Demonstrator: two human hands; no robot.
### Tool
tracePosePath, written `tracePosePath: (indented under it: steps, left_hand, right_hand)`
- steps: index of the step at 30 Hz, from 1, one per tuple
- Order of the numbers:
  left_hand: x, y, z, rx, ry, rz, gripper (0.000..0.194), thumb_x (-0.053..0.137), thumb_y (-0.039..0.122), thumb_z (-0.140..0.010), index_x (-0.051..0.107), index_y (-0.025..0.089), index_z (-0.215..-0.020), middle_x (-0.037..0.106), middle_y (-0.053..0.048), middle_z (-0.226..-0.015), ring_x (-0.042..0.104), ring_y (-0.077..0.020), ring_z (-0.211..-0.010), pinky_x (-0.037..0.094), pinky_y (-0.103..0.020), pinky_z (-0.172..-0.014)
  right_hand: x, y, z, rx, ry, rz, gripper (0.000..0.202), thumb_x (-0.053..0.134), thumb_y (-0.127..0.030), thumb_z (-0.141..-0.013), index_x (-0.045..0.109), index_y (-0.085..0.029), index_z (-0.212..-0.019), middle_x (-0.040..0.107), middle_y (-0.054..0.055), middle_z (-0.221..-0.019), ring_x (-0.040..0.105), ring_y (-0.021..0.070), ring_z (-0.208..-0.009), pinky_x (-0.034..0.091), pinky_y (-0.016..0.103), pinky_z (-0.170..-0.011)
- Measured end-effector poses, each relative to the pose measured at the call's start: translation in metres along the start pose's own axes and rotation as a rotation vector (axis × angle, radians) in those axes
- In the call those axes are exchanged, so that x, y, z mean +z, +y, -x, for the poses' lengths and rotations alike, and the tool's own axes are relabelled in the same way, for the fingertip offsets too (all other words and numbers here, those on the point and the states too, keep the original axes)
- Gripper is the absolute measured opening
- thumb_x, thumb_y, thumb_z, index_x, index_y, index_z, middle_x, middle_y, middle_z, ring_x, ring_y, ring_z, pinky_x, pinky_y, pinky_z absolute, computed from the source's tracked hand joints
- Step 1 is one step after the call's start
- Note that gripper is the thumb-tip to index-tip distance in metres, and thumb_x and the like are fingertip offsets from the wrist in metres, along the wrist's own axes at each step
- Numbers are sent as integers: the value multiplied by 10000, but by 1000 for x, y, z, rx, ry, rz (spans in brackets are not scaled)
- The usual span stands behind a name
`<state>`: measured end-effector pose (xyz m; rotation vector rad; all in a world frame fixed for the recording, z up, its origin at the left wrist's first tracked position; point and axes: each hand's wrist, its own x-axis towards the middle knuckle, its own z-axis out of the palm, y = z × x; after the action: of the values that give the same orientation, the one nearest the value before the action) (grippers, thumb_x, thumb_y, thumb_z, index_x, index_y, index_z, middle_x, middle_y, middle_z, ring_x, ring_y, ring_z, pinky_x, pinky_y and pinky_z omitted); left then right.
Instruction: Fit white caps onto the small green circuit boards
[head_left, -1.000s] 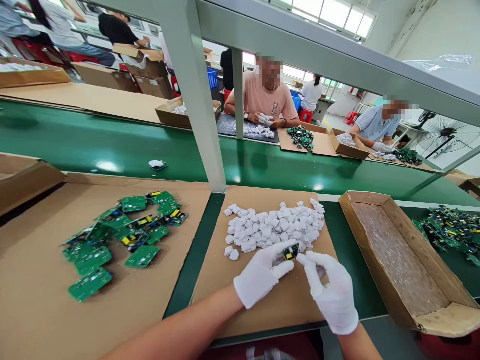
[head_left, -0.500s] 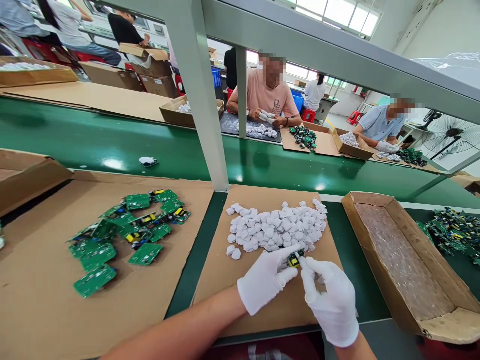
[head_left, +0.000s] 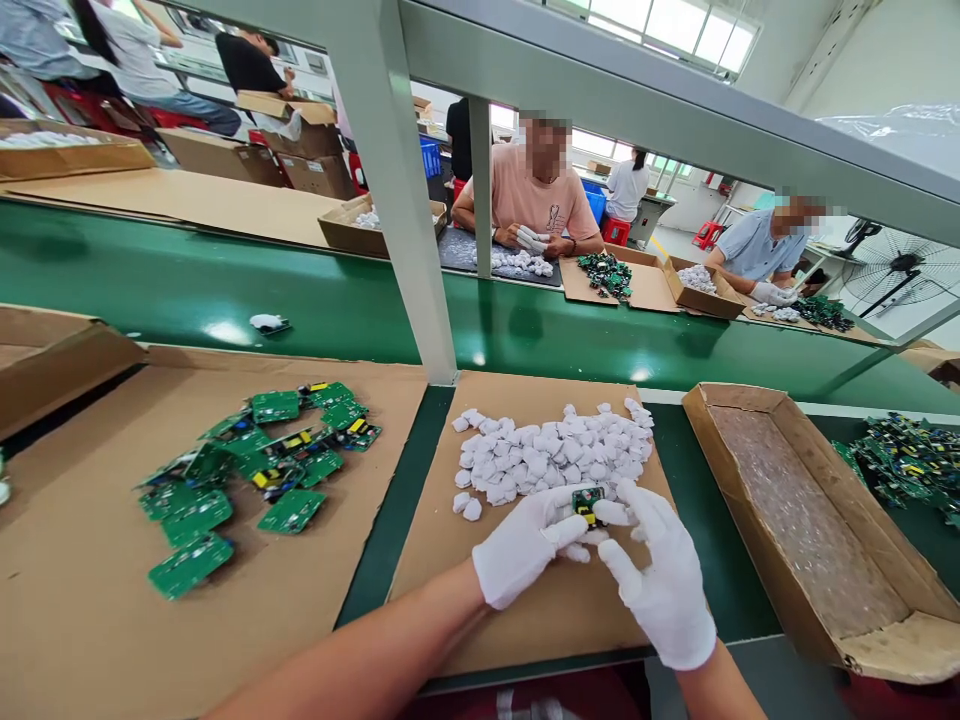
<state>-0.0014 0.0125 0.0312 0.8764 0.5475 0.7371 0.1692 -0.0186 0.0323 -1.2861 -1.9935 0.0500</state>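
A small green circuit board with a yellow part is between the fingers of my left hand, which wears a white glove. Close on its right, my gloved right hand has its thumb and fingers spread, with a fingertip near the board's edge. Just beyond both hands lies a heap of small white pieces on a cardboard sheet. Green circuit boards are scattered on another cardboard sheet to the left.
An open cardboard box lined with clear plastic stands at the right, beside more circuit boards. Behind runs a green belt carrying a white-and-green piece. A metal post rises ahead; people sit beyond.
My right hand's fingers have spread and shifted away from their pinch at the board. The board is turned more upright in my left hand. The piece on the belt has moved left.
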Motion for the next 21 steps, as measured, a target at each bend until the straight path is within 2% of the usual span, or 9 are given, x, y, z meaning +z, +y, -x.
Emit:
tracePosePath:
  steps: [4, 9, 12, 15, 17, 21]
  left_hand:
    - [-1, -5, -1, -43, 7, 22, 422, 648, 350, -750, 582, 181, -1131, 631, -86, -989, 593, -136, -806, 466, -216, -673]
    - [-1, -11, -2, -28, 31, 58, 417, 674, 360, -724, 600, 174, -1090, 624, -56, -896, 547, -103, -723, 474, -222, -670]
    - [-2, -8, -4, -3, 12, 93, 336, 663, 351, -737, 620, 153, -1006, 603, -47, -845, 526, -88, -679, 458, -200, -631]
    - [-6, -7, -5, 19, -35, 108, 262, 636, 351, -762, 629, 136, -912, 587, -53, -856, 523, -82, -681, 457, -195, -636]
    - [-7, -7, -5, -1, -34, 98, 263, 624, 345, -773, 622, 148, -947, 584, -61, -905, 545, -91, -720, 466, -202, -660]
    - [-4, -9, -3, -45, 2, 112, 331, 639, 349, -759, 593, 181, -1040, 579, -48, -902, 553, -93, -726, 473, -214, -670]
  right_hand:
    - [11, 2, 1, -57, 99, -27, 217, 578, -138, -824, 612, -240, -1013, 645, 61, -967, 607, 192, -898, 533, 342, -772]
    - [24, 2, 4, -143, 188, 87, 228, 611, -133, -797, 625, -257, -989, 641, 68, -951, 597, 209, -866, 531, 365, -714]
    - [21, 1, 4, -109, 99, 33, 265, 603, -195, -802, 618, -260, -1058, 596, 94, -1108, 571, 244, -989, 522, 405, -783]
    - [16, 1, 6, -24, -22, -108, 418, 530, -272, -852, 488, -211, -1263, 542, 120, -1235, 525, 265, -1112, 494, 434, -878]
    - [16, 2, 6, 37, -18, -152, 448, 486, -261, -880, 419, -194, -1318, 549, 119, -1236, 522, 256, -1130, 479, 435, -909]
    - [20, 6, 3, -56, 62, -124, 267, 544, -195, -853, 567, -251, -1113, 595, 86, -1148, 549, 236, -1080, 498, 418, -873]
